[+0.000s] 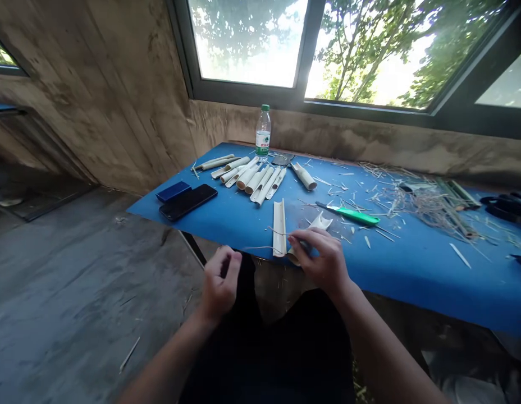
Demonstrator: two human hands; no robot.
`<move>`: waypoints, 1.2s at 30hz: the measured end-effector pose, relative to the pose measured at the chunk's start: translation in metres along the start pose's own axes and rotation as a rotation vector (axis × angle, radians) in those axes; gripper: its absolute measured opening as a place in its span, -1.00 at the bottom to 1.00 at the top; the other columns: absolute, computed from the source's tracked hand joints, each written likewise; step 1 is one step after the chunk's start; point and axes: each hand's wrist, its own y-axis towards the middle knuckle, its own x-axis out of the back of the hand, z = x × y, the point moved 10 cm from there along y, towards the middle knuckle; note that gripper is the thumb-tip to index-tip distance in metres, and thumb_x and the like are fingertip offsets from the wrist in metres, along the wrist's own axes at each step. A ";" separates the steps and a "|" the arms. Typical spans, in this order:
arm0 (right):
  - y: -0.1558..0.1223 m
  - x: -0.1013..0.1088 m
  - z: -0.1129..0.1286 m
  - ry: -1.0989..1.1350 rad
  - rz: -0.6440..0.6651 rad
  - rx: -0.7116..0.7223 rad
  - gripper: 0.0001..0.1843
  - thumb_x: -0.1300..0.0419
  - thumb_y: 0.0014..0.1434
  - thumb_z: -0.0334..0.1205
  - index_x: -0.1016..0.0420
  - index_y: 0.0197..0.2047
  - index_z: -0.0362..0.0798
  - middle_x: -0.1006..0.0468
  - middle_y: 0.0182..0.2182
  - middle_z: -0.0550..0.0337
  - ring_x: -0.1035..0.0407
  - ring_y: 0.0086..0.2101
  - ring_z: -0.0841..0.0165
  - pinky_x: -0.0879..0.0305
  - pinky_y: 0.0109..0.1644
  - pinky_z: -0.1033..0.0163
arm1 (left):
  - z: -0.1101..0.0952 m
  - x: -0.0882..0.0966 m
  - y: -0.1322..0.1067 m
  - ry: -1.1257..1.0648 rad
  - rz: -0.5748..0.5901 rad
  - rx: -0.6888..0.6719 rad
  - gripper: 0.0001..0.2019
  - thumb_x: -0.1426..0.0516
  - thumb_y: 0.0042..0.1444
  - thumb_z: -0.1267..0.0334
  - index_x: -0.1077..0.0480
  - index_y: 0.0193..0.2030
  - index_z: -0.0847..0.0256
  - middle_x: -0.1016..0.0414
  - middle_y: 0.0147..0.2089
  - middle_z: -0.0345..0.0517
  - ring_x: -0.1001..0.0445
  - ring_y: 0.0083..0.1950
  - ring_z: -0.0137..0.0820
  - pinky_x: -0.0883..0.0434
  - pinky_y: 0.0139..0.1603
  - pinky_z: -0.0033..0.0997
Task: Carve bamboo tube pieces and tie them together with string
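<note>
Curved pale split-bamboo piece (pixel 321 223), notched end up, gripped under right hand (pixel 319 261) at desk edge (pixel 252 249). Thin pale bamboo fibre (pixel 260 248) runs from it toward left hand (pixel 220 283), end blurry. Long half-round bamboo strip (pixel 279 229) lying just beside, pointing away, tip overhanging edge.

The right hand (pixel 319 261) hides the middle of a split bamboo piece (pixel 310 235). The left hand (pixel 219 283) blurs, and a thin strand (pixel 260 248) fades out near it. Black objects (pixel 507 207) run off the frame's right edge. A water bottle's label (pixel 263 137) is too small to read, and a dark flat item (pixel 282 160) beyond the bamboo tubes (pixel 254 179) cannot be made out.
</note>
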 end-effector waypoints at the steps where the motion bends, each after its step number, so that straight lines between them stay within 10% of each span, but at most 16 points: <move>1: -0.001 0.000 -0.001 -0.017 -0.028 -0.007 -0.90 -0.33 0.43 -0.34 -0.71 -0.10 0.01 -0.76 -0.25 0.13 -0.60 -0.27 0.24 -0.50 -0.14 0.08 | 0.012 -0.013 -0.004 0.007 0.097 0.069 -0.38 -0.09 0.45 -0.32 -0.32 -0.44 0.16 -0.25 -0.47 -0.23 -0.28 -0.46 -0.45 -0.29 -0.42 -0.45; 6: -0.004 -0.001 -0.004 -0.085 -0.107 -0.088 -0.91 -0.34 0.45 -0.30 -0.72 -0.08 0.00 -0.73 -0.28 0.12 -0.59 -0.29 0.25 -0.50 -0.16 0.09 | 0.050 -0.077 -0.030 -0.063 0.592 0.511 -0.01 0.30 0.35 -0.59 -0.58 -0.34 0.28 -0.59 -0.45 0.07 -0.43 -0.63 -0.35 -0.18 -0.67 -0.43; 12: -0.004 -0.005 -0.009 -0.110 -0.111 -0.167 -0.88 -0.31 0.47 -0.25 -0.72 -0.07 0.03 -0.73 -0.30 0.13 -0.60 -0.29 0.24 -0.52 -0.14 0.08 | 0.044 -0.114 -0.084 -0.364 0.900 0.797 -0.05 0.20 0.28 -0.67 -0.63 -0.16 0.18 -0.72 -0.13 0.21 -0.62 -0.40 -0.21 -0.27 -0.62 -0.39; 18: -0.003 -0.011 -0.007 -0.130 -0.082 -0.163 -0.86 -0.32 0.47 -0.21 -0.75 -0.10 0.07 -0.75 -0.27 0.09 -0.58 -0.27 0.18 -0.51 -0.11 0.00 | 0.042 -0.077 -0.021 -0.253 0.345 0.475 -0.23 0.08 0.35 -0.56 -0.45 -0.27 0.18 -0.50 -0.43 -0.13 -0.34 -0.61 -0.45 -0.20 -0.59 -0.43; 28: 0.001 -0.018 -0.004 -0.065 -0.017 -0.149 -0.84 -0.31 0.50 -0.26 -0.76 -0.01 0.05 -0.76 -0.18 0.12 -0.57 -0.19 0.19 -0.45 0.00 0.00 | -0.051 -0.046 -0.003 0.497 0.402 -0.204 -0.49 0.02 0.61 0.06 -0.31 -0.43 0.14 -0.45 -0.44 -0.15 -0.36 -0.40 -0.34 -0.23 -0.30 -0.23; 32: 0.005 -0.029 -0.007 -0.054 0.091 -0.156 -0.87 -0.36 0.47 -0.24 -0.79 -0.04 0.10 -0.73 -0.24 0.16 -0.53 -0.19 0.17 -0.34 -0.02 -0.03 | -0.101 -0.053 0.003 0.709 0.237 -0.611 -0.69 -0.03 0.58 0.20 -0.47 -0.22 0.15 -0.57 -0.10 0.06 -0.45 -0.02 -0.14 -0.37 0.01 -0.10; 36: 0.007 -0.039 -0.009 -0.016 0.232 -0.189 -0.86 -0.34 0.45 -0.25 -0.78 -0.12 0.11 -0.72 -0.25 0.20 -0.48 -0.17 0.18 -0.22 0.04 -0.07 | -0.113 -0.073 0.022 0.711 0.283 -0.707 -0.80 -0.07 0.56 0.25 -0.51 -0.07 0.17 -0.58 0.17 0.13 -0.47 0.23 -0.06 -0.37 0.25 0.01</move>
